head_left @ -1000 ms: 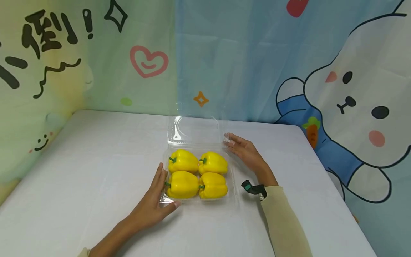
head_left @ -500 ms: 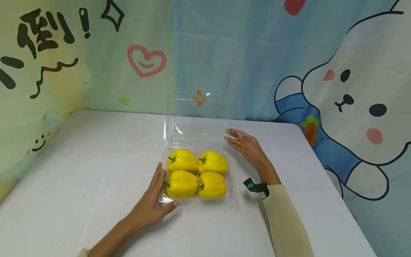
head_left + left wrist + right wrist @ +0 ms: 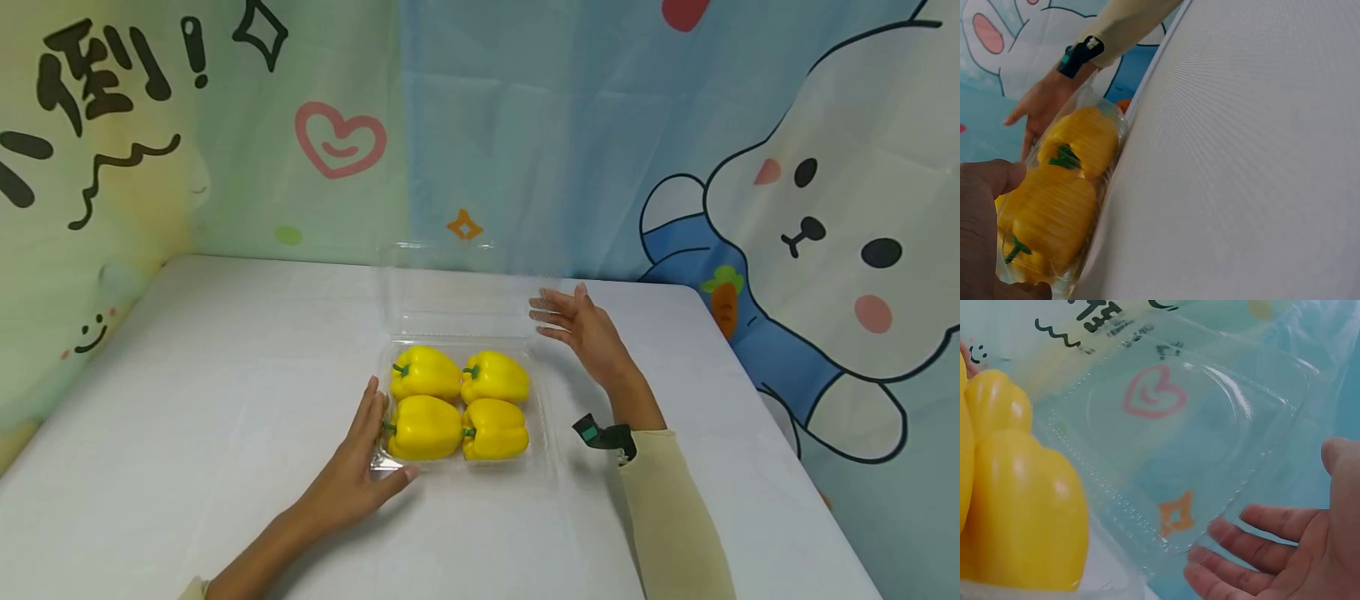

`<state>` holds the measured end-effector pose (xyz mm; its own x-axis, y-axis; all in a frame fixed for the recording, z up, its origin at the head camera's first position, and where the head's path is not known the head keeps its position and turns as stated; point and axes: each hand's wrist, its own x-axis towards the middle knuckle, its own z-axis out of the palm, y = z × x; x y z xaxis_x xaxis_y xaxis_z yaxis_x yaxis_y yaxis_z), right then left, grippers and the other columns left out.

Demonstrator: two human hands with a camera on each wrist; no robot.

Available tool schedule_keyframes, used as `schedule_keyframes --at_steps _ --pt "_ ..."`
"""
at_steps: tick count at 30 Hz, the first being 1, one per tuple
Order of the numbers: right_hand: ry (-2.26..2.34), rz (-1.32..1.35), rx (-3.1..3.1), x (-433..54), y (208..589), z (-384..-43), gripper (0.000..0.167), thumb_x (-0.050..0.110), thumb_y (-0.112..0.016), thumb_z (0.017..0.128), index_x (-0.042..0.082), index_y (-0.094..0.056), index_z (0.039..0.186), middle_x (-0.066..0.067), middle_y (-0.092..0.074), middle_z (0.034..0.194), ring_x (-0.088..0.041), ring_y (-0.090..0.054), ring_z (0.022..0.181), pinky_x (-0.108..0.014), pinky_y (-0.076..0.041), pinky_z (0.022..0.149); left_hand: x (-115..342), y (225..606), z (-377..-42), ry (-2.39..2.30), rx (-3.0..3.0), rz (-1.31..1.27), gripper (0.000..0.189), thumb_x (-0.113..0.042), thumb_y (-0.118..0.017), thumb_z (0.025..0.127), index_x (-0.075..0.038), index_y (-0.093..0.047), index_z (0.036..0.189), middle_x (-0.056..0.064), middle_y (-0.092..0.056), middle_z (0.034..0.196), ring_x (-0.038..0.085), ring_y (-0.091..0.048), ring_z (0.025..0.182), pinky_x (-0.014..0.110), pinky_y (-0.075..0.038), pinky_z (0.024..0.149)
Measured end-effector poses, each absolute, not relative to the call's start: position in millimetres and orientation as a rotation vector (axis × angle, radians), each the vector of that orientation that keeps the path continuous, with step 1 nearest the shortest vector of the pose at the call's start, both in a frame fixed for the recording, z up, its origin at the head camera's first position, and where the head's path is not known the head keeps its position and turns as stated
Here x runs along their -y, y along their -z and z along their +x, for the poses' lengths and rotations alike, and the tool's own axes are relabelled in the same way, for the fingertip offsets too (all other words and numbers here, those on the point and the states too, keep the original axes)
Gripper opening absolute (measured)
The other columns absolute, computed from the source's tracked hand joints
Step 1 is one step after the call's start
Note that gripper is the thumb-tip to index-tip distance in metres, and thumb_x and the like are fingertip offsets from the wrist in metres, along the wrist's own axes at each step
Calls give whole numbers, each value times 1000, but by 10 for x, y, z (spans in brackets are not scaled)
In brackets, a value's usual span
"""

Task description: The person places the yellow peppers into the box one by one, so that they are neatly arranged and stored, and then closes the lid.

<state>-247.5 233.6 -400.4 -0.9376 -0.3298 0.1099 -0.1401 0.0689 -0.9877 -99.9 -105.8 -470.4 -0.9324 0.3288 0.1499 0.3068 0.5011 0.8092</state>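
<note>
A clear plastic clamshell box (image 3: pixel 538 417) stands on the table with several yellow bell peppers (image 3: pixel 425 429) lying in it, green stems pointing left. Its hinged transparent lid (image 3: pixel 457 304) is raised at the far side and leans back. My left hand (image 3: pixel 352 475) rests at the box's near left corner, straight fingers along the left side and thumb by the front edge. Beside the lid's right edge is my right hand (image 3: pixel 588 333), fingers spread and thumb up. In the right wrist view its fingertips (image 3: pixel 1225 531) overlap the edge of the lid.
A white cloth covers the table (image 3: pixel 225 400). Behind it hangs a printed curtain (image 3: pixel 600 125) with a cartoon rabbit, hearts and lettering. A dark strap (image 3: pixel 607 435) sits on the right wrist.
The lid has swung further back and away. My right hand has moved a little up and to the right, its fingers spreading. The left hand has stayed in place.
</note>
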Motion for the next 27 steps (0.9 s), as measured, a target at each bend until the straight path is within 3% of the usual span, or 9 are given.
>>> schedule_keyframes --at_steps 5,10,19,27 --pt "1953 -486 -2199 -2353 3912 -2425 88 65 -12 97 -2 -41 145 -22 -46 143 -34 -45 130 -39 -41 103 1055 4728 -1000 -1455 -2704 575 105 -41 -73 86 2 -6 154 5 12 162 25 -9 146 51 -17 113" --pt "1905 -542 -2212 -2362 3834 -2347 103 76 -9 89 -5 -41 143 -24 -43 144 -44 -41 130 -45 -37 106 1053 4735 -1002 -1452 -2708 575 105 -42 -73 86 3 -6 154 6 12 162 26 -9 146 52 -17 112" --pt "1757 -610 -2290 -2407 3755 -2222 110 83 -19 82 -5 -34 146 -23 -39 145 -47 -48 123 -43 -43 98 1058 4728 -1001 -1459 -2701 577 106 -42 -73 86 1 -5 154 3 13 162 24 -10 146 52 -17 113" --pt "1671 -643 -2264 -2458 3737 -2136 114 84 -33 80 -5 -22 150 -29 -31 147 -47 -41 130 -42 -38 102 1061 4731 -1006 -1463 -2708 583 107 -43 -73 85 0 -4 155 4 12 162 23 -13 145 50 -17 113"
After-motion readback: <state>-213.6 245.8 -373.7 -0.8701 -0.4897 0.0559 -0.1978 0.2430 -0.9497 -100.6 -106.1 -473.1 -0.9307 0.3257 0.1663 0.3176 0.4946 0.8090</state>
